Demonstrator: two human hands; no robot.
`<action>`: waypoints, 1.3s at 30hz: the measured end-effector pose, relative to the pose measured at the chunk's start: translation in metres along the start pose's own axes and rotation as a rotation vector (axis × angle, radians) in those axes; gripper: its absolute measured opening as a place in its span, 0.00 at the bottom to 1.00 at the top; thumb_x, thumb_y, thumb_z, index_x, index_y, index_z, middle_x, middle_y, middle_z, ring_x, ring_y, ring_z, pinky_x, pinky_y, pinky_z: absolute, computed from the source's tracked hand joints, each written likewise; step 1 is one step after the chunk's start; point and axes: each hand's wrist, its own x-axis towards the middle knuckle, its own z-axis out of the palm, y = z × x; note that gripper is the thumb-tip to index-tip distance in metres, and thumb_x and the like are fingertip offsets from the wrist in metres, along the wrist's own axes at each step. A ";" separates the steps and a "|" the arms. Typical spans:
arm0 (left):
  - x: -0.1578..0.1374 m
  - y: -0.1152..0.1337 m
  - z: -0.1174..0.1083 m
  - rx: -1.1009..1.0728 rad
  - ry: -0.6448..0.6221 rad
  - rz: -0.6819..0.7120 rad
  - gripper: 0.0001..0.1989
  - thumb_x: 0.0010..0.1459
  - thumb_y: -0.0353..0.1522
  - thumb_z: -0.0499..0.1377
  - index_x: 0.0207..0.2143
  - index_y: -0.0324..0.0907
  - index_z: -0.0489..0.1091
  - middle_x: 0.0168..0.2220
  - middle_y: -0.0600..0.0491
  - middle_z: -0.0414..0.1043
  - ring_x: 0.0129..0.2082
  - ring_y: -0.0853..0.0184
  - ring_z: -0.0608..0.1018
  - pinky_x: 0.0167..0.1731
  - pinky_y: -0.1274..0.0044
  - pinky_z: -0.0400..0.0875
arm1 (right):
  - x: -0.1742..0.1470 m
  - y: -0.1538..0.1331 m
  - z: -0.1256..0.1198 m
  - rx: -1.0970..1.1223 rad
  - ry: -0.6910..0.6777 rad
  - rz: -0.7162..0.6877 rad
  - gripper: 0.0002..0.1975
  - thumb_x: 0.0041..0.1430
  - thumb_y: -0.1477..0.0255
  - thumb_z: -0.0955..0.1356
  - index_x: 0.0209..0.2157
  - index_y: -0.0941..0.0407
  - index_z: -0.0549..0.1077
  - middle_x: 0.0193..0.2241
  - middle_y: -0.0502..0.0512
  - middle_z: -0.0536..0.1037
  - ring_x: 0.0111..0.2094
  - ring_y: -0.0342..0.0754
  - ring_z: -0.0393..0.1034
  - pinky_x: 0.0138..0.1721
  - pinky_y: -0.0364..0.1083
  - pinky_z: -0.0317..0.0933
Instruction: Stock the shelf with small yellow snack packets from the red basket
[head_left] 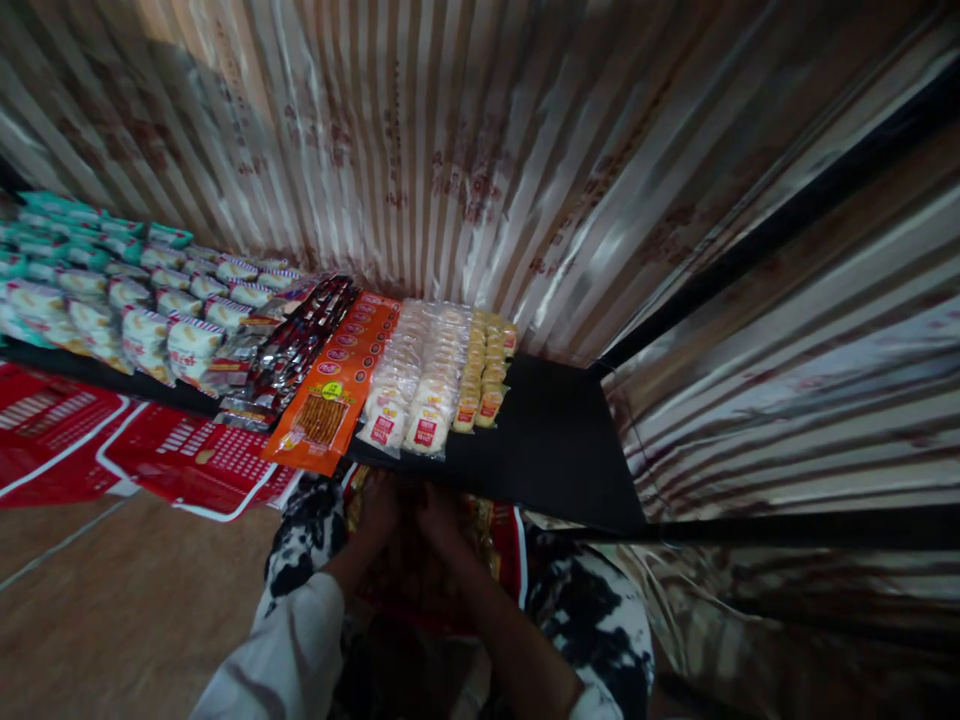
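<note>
A red bag with a white edge stands between my knees, just under the front edge of a black shelf. My left hand reaches into its left part, near some yellowish packets. Close beside it, my right hand is also down in the bag. The shelf edge and shadow hide the fingers of both hands, so what they touch or hold does not show. More yellow packets lie in the bag to the right of my right hand.
On the shelf, from the right, stand rows of yellow packets, clear-wrapped round crackers, an orange snack packet, dark shiny packets, white packs and green packs. Red bags sit below left. Striped sheeting hangs behind.
</note>
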 end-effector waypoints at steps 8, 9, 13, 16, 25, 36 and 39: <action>-0.020 0.020 -0.022 0.120 -0.008 -0.014 0.24 0.52 0.22 0.48 0.51 0.37 0.66 0.49 0.41 0.67 0.51 0.59 0.69 0.50 0.72 0.61 | -0.005 0.006 -0.004 0.031 0.024 -0.020 0.22 0.49 0.83 0.60 0.45 0.53 0.72 0.45 0.57 0.75 0.50 0.52 0.66 0.54 0.53 0.55; -0.023 0.024 -0.026 0.126 -0.011 -0.031 0.25 0.52 0.22 0.48 0.52 0.39 0.64 0.50 0.43 0.66 0.50 0.60 0.69 0.49 0.73 0.62 | -0.008 0.005 -0.008 0.047 0.003 -0.024 0.24 0.48 0.84 0.60 0.45 0.52 0.72 0.46 0.56 0.75 0.50 0.51 0.67 0.54 0.53 0.55; -0.036 0.035 -0.041 0.135 -0.026 -0.043 0.22 0.55 0.24 0.47 0.51 0.40 0.66 0.50 0.43 0.66 0.50 0.62 0.70 0.49 0.75 0.63 | -0.024 0.000 -0.023 0.085 -0.057 -0.044 0.27 0.46 0.85 0.61 0.48 0.53 0.70 0.48 0.55 0.74 0.50 0.49 0.67 0.54 0.50 0.56; -0.045 0.037 -0.047 0.100 -0.013 -0.023 0.19 0.56 0.25 0.46 0.48 0.36 0.68 0.48 0.42 0.68 0.49 0.63 0.70 0.50 0.75 0.62 | -0.039 -0.001 -0.035 0.094 -0.021 -0.107 0.24 0.49 0.82 0.62 0.48 0.55 0.70 0.48 0.56 0.73 0.51 0.49 0.66 0.54 0.50 0.56; -0.055 0.039 -0.041 -0.564 -0.085 -0.258 0.11 0.54 0.26 0.51 0.37 0.39 0.71 0.34 0.52 0.75 0.36 0.68 0.77 0.40 0.76 0.70 | -0.059 0.000 -0.079 0.057 0.020 -0.187 0.16 0.51 0.75 0.65 0.44 0.57 0.73 0.34 0.54 0.75 0.31 0.45 0.68 0.36 0.44 0.62; -0.073 0.087 -0.044 -1.103 -0.394 -0.484 0.05 0.52 0.28 0.56 0.32 0.36 0.69 0.26 0.51 0.74 0.21 0.74 0.75 0.27 0.82 0.72 | -0.058 -0.019 -0.139 0.160 0.067 -0.219 0.09 0.51 0.67 0.66 0.34 0.52 0.77 0.26 0.50 0.77 0.26 0.43 0.68 0.27 0.40 0.58; -0.069 0.100 -0.049 -1.044 -0.370 -0.488 0.08 0.55 0.33 0.55 0.32 0.36 0.67 0.22 0.53 0.71 0.19 0.73 0.74 0.24 0.81 0.71 | -0.056 -0.010 -0.142 0.291 0.098 -0.123 0.11 0.53 0.64 0.64 0.34 0.53 0.76 0.25 0.49 0.77 0.25 0.43 0.69 0.27 0.40 0.60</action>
